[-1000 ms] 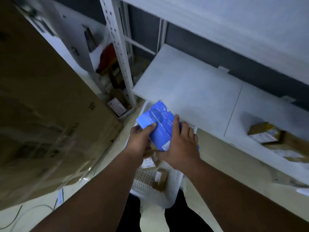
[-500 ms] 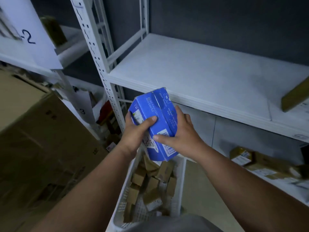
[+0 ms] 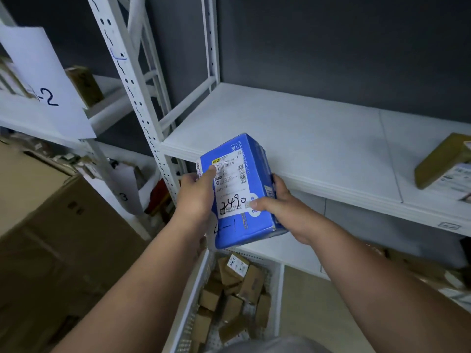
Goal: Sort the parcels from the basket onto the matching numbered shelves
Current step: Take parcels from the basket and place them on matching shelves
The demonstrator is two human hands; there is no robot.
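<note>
I hold a blue parcel (image 3: 251,179) with both hands in front of a white shelf (image 3: 293,138). Its white label faces me, with "2490" handwritten on it and a mark like "4-1" on the blue below. My left hand (image 3: 197,197) grips its left edge, thumb on the label. My right hand (image 3: 277,207) grips its right side, thumb on the label's lower corner. Below them stands the white basket (image 3: 201,276) holding several small brown parcels (image 3: 237,291).
A brown parcel (image 3: 441,159) lies on the shelf at the far right. Paper signs marked "-2" (image 3: 48,98) and "3" (image 3: 125,192) hang on the left rack. A big cardboard box (image 3: 51,238) stands left. More parcels sit on the lower right shelf (image 3: 420,266).
The blue parcel has been turned so its labelled face points at me. Both hands shifted their hold. The view rose from the basket toward the shelf.
</note>
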